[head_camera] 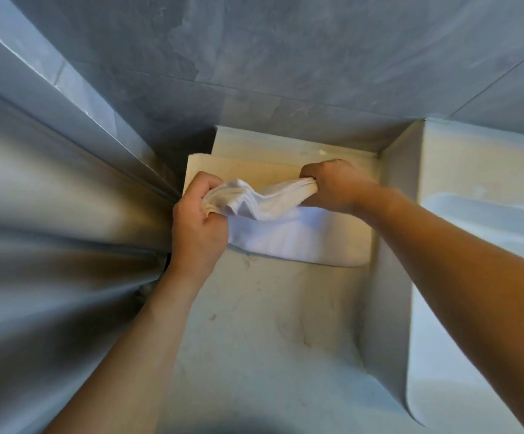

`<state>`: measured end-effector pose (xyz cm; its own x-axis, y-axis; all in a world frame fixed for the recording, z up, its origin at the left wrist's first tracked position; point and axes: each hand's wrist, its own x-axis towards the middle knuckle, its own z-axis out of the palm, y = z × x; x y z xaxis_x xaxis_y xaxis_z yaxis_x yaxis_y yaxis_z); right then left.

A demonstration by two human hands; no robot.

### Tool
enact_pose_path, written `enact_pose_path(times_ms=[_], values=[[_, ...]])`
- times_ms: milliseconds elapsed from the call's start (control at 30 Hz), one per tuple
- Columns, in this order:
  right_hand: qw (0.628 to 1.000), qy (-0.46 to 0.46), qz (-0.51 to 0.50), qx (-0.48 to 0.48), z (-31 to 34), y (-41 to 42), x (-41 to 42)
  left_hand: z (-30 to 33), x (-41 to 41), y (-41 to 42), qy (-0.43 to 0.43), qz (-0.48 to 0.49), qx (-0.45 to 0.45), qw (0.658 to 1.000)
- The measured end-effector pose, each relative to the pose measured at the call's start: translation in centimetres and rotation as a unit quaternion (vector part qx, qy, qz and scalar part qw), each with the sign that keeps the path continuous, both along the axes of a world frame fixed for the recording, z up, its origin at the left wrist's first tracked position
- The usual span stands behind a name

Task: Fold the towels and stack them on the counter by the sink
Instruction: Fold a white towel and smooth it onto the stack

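We hold folded white towel by both ends: L hand grips near end, R hand pinches far end. Long axis runs L–R, sagging mid-span, directly above the towel stack on counter beside sink. Next, prob. lower straight down.

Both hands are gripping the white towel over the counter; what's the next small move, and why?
Probably lower the white towel onto the folded towel lying on the counter beside the sink, then let go. The left hand and right hand each grip one end of it, already bunched into several layers, and it hangs sagging just above that towel.
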<state>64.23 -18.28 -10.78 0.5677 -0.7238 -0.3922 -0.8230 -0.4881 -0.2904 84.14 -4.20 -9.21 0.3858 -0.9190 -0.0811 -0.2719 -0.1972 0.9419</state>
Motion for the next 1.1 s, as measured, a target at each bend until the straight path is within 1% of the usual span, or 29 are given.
enact_pose_path(times_ms=[67, 100, 167, 200, 233, 300, 367, 500, 567, 600, 667, 733, 800, 867, 900, 967, 1033, 1067, 1100], values=[[0.998, 0.026, -0.026, 0.059, 0.5, -0.6, -0.5, 0.0, 0.2, -0.7, 0.046, 0.081, 0.059, 0.994], [0.995, 0.053, -0.028, 0.075, 0.6, -0.7, -0.6, 0.2, 0.4, -1.0, 0.059, 0.117, 0.078, 0.988], [0.985, 0.156, -0.017, 0.077, 0.9, -0.8, -1.1, 0.8, 0.6, -1.5, 0.108, 0.183, 0.11, 0.971], [0.976, 0.205, -0.013, 0.072, 1.0, -0.6, -1.5, 1.2, 0.6, -1.7, 0.14, 0.205, 0.125, 0.96], [0.969, 0.235, -0.014, 0.07, 1.2, -0.5, -1.9, 1.7, 0.6, -1.8, 0.163, 0.218, 0.134, 0.953], [0.967, 0.235, -0.037, 0.087, 1.8, -0.1, -2.7, 2.6, 0.4, -1.9, 0.17, 0.215, 0.136, 0.952], [0.972, 0.199, -0.074, 0.104, 3.2, 0.7, -3.1, 3.6, 0.2, -1.7, 0.144, 0.203, 0.127, 0.96], [0.975, 0.131, -0.148, 0.096, 6.6, 2.9, -3.5, 5.7, -0.1, -1.2, 0.011, 0.196, 0.07, 0.978], [0.971, 0.096, -0.195, 0.097, 8.1, 4.0, -4.2, 7.0, -0.8, -0.5, -0.031, 0.175, 0.029, 0.984], [0.965, 0.065, -0.229, 0.114, 8.9, 4.6, -4.6, 7.6, -1.3, 0.0, -0.049, 0.165, 0.012, 0.985], [0.935, -0.019, -0.304, 0.18, 10.5, 6.1, -5.3, 8.7, -2.3, 1.3, -0.092, 0.147, -0.014, 0.985], [0.895, -0.089, -0.356, 0.254, 11.8, 7.8, -5.8, 9.9, -3.7, 2.6, -0.127, 0.117, -0.026, 0.985], [0.852, -0.145, -0.384, 0.325, 12.5, 9.5, -6.6, 11.1, -5.5, 3.9, -0.137, 0.078, -0.019, 0.987], [0.815, -0.193, -0.4, 0.373, 12.9, 11.1, -7.8, 12.1, -7.2, 5.1, -0.124, 0.047, 0.014, 0.991], [0.803, -0.214, -0.407, 0.38, 13.0, 11.9, -8.5, 12.5, -7.9, 5.6, -0.117, 0.035, 0.033, 0.992], [0.785, -0.26, -0.429, 0.363, 13.3, 13.4, -10.3, 13.3, -9.2, 6.6, -0.115, 0.015, 0.056, 0.992], [0.765, -0.315, -0.453, 0.333, 13.6, 15.0, -12.2, 14.4, -10.8, 7.4, -0.135, -0.005, 0.065, 0.989], [0.75, -0.345, -0.468, 0.315, 13.7, 15.8, -13.2, 15.0, -11.8, 7.9, -0.15, -0.017, 0.069, 0.986], [0.728, -0.378, -0.489, 0.296, 13.7, 16.6, -14.4, 15.6, -13.0, 8.4, -0.162, -0.03, 0.069, 0.984]])
